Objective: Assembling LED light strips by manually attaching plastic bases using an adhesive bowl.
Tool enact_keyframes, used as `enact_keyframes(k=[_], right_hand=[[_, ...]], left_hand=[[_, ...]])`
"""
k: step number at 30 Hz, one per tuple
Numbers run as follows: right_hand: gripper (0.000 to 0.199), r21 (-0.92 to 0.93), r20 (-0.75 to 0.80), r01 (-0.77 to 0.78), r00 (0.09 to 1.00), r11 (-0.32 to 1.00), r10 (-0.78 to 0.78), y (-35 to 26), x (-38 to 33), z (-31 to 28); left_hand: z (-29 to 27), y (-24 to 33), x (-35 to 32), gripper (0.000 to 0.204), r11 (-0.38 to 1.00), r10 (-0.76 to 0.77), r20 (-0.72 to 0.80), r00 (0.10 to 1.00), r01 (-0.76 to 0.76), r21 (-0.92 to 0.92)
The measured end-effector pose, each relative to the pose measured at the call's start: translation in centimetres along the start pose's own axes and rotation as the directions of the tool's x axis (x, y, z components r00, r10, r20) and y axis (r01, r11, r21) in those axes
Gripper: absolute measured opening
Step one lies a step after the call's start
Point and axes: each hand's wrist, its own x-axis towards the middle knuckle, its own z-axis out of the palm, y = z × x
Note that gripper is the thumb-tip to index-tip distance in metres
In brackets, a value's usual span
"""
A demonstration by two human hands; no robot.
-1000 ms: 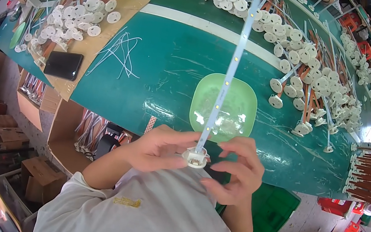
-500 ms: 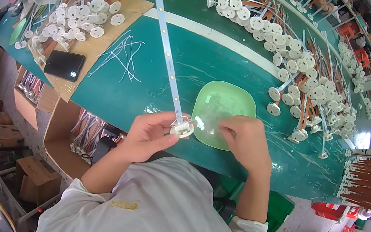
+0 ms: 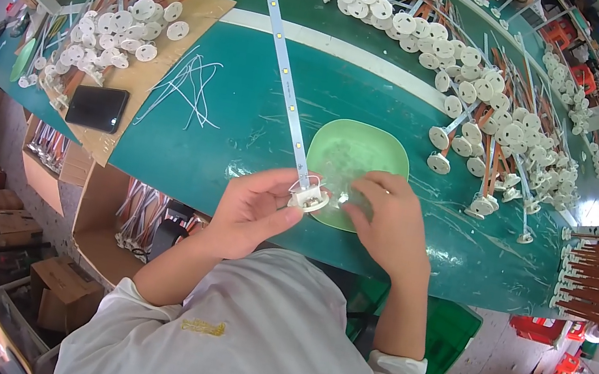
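White round end cap (image 3: 311, 200), right there in the left hand (image 3: 261, 204): thumb and fingers close on its side, a firm pinch, with the cap's open face tipped to the right. Out of it rises the LED strip (image 3: 284, 76), long and pale, leaning away and to the left of the grip, little yellow lights dotted along it.

Just right of that grip comes the right hand (image 3: 395, 224), thumb and fingers curled near each other over the near rim of the green bowl (image 3: 364, 138); whether anything sits between those fingertips, I can't tell. Small clear pieces (image 3: 340, 164) lie in the bowl, just beyond both hands.

Farther left of the grip, loose white wires (image 3: 186, 91) sprawl on the green table (image 3: 242, 146), then a black phone (image 3: 97, 108) on a cardboard sheet (image 3: 205, 17). Well off to the right, a big heap of capped strips (image 3: 504, 119) spreads out!
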Motion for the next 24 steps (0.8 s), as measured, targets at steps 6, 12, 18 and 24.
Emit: enact_keyframes(k=[6,12,18,24], right_hand=[[0.013,0.047,0.19,-0.044,0.981,0.998,0.034,0.7,0.1,0.3],[0.013,0.155,-0.082,-0.041,0.995,0.987,0.054,-0.4,-0.4,-0.4],[0.015,0.373,-0.24,-0.221,0.915,0.901,0.324,-3.4,-2.6,0.7],[0.018,0.286,-0.368,0.243,0.921,0.927,-0.128,-6.4,-2.4,3.0]], left_hand=[[0.1,0.1,-0.8,0.041,1.0,-0.022,-0.014,1.0,0.022,0.013],[-0.1,0.1,-0.5,0.041,1.0,-0.007,-0.001,1.0,0.007,0.019],[2.7,-0.8,1.2,0.041,0.95,0.047,-0.089,0.995,-0.072,-0.303],[3.6,0.9,2.5,0.047,0.862,-0.062,0.047,0.997,0.078,-0.5]])
